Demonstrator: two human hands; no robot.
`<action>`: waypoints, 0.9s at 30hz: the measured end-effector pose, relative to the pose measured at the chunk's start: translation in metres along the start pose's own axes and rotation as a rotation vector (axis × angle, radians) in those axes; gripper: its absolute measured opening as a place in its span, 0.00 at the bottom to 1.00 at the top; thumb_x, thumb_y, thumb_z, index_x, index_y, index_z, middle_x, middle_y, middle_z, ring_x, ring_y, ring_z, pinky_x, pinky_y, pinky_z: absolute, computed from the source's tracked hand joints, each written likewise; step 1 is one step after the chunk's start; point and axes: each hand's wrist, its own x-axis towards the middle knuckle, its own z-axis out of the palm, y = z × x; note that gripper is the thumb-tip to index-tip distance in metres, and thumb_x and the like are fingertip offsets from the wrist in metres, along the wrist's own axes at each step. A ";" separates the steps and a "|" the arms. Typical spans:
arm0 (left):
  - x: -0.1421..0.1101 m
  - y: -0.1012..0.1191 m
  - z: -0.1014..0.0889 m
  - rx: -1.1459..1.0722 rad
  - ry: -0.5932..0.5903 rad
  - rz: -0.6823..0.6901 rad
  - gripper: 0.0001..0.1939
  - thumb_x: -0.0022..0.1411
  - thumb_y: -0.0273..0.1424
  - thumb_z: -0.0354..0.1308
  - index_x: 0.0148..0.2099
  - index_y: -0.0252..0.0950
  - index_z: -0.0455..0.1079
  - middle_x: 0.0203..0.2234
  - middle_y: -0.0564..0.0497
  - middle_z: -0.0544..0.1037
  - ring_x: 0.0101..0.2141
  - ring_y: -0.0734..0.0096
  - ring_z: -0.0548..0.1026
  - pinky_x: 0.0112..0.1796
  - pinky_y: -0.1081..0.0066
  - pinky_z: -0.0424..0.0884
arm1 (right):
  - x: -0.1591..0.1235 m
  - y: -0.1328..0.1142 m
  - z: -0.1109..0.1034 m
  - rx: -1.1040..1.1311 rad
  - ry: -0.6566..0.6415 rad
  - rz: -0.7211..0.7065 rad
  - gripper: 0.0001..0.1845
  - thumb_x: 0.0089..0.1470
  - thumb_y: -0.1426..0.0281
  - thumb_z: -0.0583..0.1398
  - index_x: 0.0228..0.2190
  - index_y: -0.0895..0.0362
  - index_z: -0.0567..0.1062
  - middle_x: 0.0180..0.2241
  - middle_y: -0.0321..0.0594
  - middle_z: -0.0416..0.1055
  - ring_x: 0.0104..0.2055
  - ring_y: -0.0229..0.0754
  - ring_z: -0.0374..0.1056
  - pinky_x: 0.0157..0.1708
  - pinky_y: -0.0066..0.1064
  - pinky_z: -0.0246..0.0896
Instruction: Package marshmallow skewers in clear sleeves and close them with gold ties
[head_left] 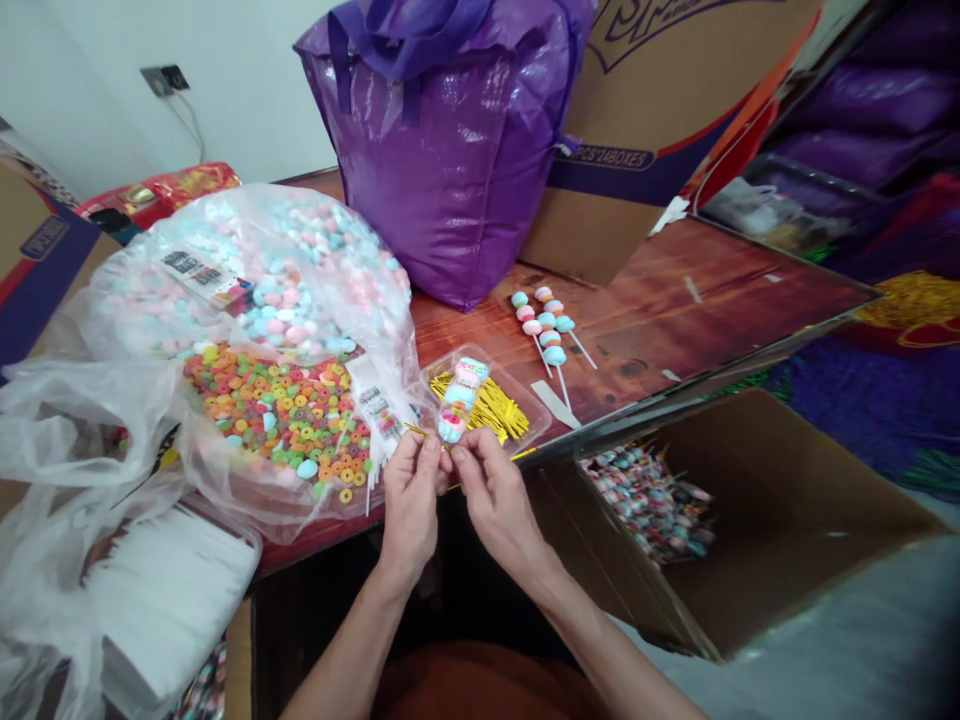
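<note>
A candy skewer [460,398] in a clear printed wrapper stands upright between my hands, its lower end hidden by my fingers. My left hand [409,495] is closed in a pinch on a gold twist tie [415,430], one end of which sticks out to the left. My right hand [495,490] pinches at the base of the wrapped candy, where a bit of gold shows; its grip there is partly hidden. Just behind them, a clear tray [536,418] holds many gold twist ties [495,405]. Three unwrapped candy skewers [551,325] lie on the table to the right.
Left are a plastic bag of pastel candies [277,225], loose ring candies [277,420], printed wrappers [375,400] and a tub of white sticks [176,590]. A purple bag [442,160] stands behind. An open carton [795,500] with wrapped skewers [660,505] sits below the table's right edge.
</note>
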 end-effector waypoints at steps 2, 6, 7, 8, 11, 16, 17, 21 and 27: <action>-0.001 0.009 0.001 -0.108 -0.018 -0.120 0.19 0.56 0.40 0.70 0.29 0.34 0.64 0.20 0.59 0.63 0.20 0.85 0.57 0.22 0.83 0.57 | -0.002 -0.003 0.000 0.018 0.005 -0.041 0.09 0.66 0.68 0.52 0.33 0.54 0.66 0.32 0.36 0.67 0.34 0.39 0.65 0.37 0.30 0.63; -0.005 0.031 -0.002 -0.310 -0.147 -0.441 0.23 0.46 0.36 0.76 0.33 0.35 0.64 0.16 0.64 0.57 0.17 0.87 0.45 0.17 0.85 0.45 | 0.002 -0.016 -0.013 0.021 -0.086 -0.171 0.08 0.66 0.70 0.52 0.32 0.54 0.65 0.36 0.39 0.66 0.40 0.40 0.65 0.41 0.31 0.62; -0.006 0.035 -0.002 -0.331 -0.184 -0.504 0.24 0.44 0.36 0.77 0.32 0.35 0.64 0.15 0.65 0.56 0.17 0.87 0.44 0.16 0.85 0.43 | 0.005 -0.019 -0.017 0.011 -0.139 -0.201 0.08 0.66 0.71 0.52 0.33 0.54 0.65 0.35 0.38 0.65 0.38 0.40 0.65 0.39 0.31 0.62; -0.006 0.037 -0.003 -0.334 -0.216 -0.546 0.26 0.42 0.37 0.78 0.32 0.35 0.63 0.15 0.65 0.55 0.17 0.87 0.43 0.16 0.85 0.42 | 0.007 -0.021 -0.020 -0.010 -0.185 -0.230 0.07 0.66 0.72 0.51 0.33 0.53 0.64 0.33 0.37 0.65 0.36 0.39 0.64 0.37 0.30 0.62; -0.008 0.033 -0.001 -0.214 -0.202 -0.467 0.24 0.46 0.40 0.76 0.33 0.35 0.65 0.15 0.64 0.57 0.17 0.86 0.45 0.17 0.85 0.44 | 0.009 -0.025 -0.024 -0.151 -0.195 -0.303 0.07 0.65 0.74 0.50 0.34 0.53 0.62 0.31 0.36 0.64 0.32 0.38 0.62 0.34 0.30 0.60; -0.017 0.013 0.002 0.198 -0.031 -0.047 0.14 0.63 0.43 0.62 0.43 0.37 0.73 0.26 0.55 0.72 0.25 0.79 0.66 0.27 0.80 0.64 | 0.004 -0.029 -0.023 -0.311 -0.086 -0.187 0.08 0.62 0.75 0.50 0.30 0.52 0.58 0.25 0.32 0.59 0.25 0.37 0.55 0.26 0.29 0.52; -0.019 0.011 0.001 0.270 -0.034 0.001 0.14 0.64 0.42 0.62 0.44 0.38 0.74 0.29 0.53 0.74 0.29 0.77 0.70 0.32 0.77 0.68 | 0.004 -0.030 -0.024 -0.281 -0.084 -0.137 0.08 0.61 0.74 0.51 0.30 0.52 0.58 0.26 0.32 0.59 0.26 0.37 0.56 0.26 0.28 0.52; -0.020 0.010 -0.003 0.385 -0.035 0.074 0.13 0.61 0.40 0.65 0.41 0.36 0.77 0.31 0.51 0.77 0.33 0.72 0.73 0.37 0.74 0.70 | 0.006 -0.030 -0.029 0.026 -0.229 0.079 0.06 0.65 0.70 0.51 0.34 0.53 0.63 0.25 0.30 0.61 0.24 0.34 0.57 0.25 0.26 0.55; -0.007 0.017 0.002 -0.049 0.003 -0.262 0.19 0.49 0.40 0.74 0.31 0.33 0.70 0.19 0.59 0.66 0.17 0.89 0.52 0.19 0.82 0.49 | 0.004 -0.018 -0.029 -0.162 -0.114 -0.223 0.13 0.68 0.72 0.50 0.36 0.55 0.73 0.30 0.39 0.73 0.32 0.37 0.70 0.34 0.29 0.67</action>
